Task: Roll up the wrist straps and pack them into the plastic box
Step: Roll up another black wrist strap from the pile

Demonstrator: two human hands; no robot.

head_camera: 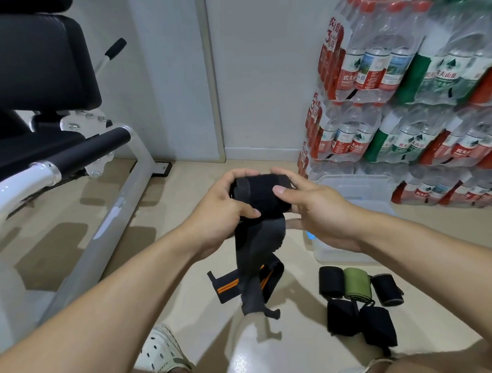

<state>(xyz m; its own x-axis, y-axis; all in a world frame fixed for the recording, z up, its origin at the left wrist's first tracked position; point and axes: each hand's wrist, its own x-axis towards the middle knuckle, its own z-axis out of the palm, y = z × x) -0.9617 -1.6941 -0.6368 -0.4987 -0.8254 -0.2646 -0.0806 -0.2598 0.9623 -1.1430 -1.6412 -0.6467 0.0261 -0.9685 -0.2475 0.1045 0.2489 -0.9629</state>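
Both hands, left (212,213) and right (320,211), grip the strap (261,195) roll beside the box (361,188); slack fingers could let it unwind

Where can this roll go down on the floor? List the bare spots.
Bare floor lies between the weight bench frame and the orange-striped strap, and in front of the rolled straps toward the right knee. It is crowded between those rolls and the plastic box.
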